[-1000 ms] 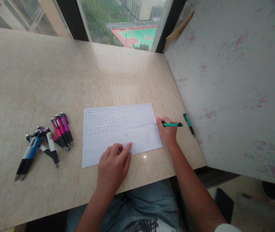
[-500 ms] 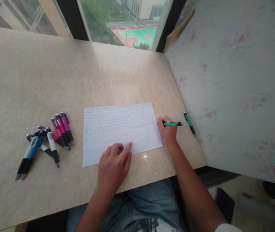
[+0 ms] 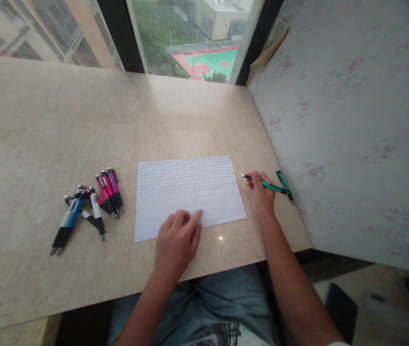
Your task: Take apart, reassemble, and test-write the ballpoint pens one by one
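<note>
A white sheet of paper (image 3: 222,197) lies on the tabletop, with rows of small handwriting across its upper part. My left hand (image 3: 175,238) rests on its lower edge, index finger stretched out and the other fingers loosely bent, holding nothing. To the right of the sheet, my right hand (image 3: 262,199) grips a green pen (image 3: 272,186) with a black grip. Its tip points left, off the paper. The clip end overlaps, in the view, a second green pen (image 3: 282,179) lying by the wall; whether they touch I cannot tell.
Left of the paper lie pink and purple pens (image 3: 109,190), white pens (image 3: 96,211) and blue pens (image 3: 69,221), partly piled. A floral-papered wall (image 3: 334,144) bounds the right side. The window (image 3: 190,38) is at the back; the table's front edge (image 3: 226,270) is near my lap.
My right hand has moved right, away from the paper's edge, and the green pen is now turned with its tip in sight. My left hand stays on the sheet. The view has shifted slightly.
</note>
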A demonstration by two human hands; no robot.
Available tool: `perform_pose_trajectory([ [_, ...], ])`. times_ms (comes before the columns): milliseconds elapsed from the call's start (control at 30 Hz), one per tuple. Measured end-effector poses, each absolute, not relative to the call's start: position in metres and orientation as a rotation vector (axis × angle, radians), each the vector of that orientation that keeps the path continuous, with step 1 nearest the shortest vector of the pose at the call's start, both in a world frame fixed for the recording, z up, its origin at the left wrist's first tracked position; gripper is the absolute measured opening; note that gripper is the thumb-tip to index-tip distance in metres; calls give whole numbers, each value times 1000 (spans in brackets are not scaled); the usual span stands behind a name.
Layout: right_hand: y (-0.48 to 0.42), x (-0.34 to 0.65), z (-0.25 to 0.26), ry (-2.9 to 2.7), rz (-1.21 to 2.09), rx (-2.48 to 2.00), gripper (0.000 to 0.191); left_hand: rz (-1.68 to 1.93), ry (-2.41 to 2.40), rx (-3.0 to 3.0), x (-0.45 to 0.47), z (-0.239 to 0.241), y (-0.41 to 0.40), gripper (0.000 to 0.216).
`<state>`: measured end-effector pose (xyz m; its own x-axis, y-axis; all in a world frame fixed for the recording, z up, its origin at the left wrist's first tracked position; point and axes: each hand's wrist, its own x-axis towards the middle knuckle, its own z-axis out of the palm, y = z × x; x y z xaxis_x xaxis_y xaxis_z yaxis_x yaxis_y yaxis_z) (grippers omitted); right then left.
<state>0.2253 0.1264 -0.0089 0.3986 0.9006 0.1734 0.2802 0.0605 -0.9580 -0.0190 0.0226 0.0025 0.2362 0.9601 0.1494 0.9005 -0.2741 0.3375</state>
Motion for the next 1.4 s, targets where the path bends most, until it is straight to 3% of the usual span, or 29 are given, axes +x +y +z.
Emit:
perform_pose_trajectory([
  [133, 109, 220, -3, -914, 901, -1324, 40, 486, 1773, 2336, -19, 5, 22, 33],
  [267, 84, 205, 3, -814, 1095, -1307, 92, 494, 1766, 2326, -19, 6, 22, 32],
  [400, 66, 190, 6, -889, 1136, -1395, 112, 496, 1768, 2314, -18, 5, 22, 33],
  [567, 59, 168, 8, -1012, 1252, -1349, 100, 589, 1742, 2274, -20, 3, 20, 30],
  [767, 65, 138, 10, -1046, 1246, -1251, 89, 979, 1547, 2078, -27, -1, 12, 25],
  [933, 67, 128, 11, -1077, 1262, -1232, 81, 955, 1478, 2001, -27, 0, 10, 21],
  [1200, 66, 130, 7, -1148, 1352, -1256, 105, 924, 1463, 2053, -28, -1, 11, 18],
  [1267, 66, 131, 6, -1181, 1328, -1282, 92, 913, 1471, 2074, -28, -1, 11, 17],
  [1400, 66, 134, 7, -1227, 1177, -1371, 48, 934, 1508, 2080, -28, 1, 12, 16],
])
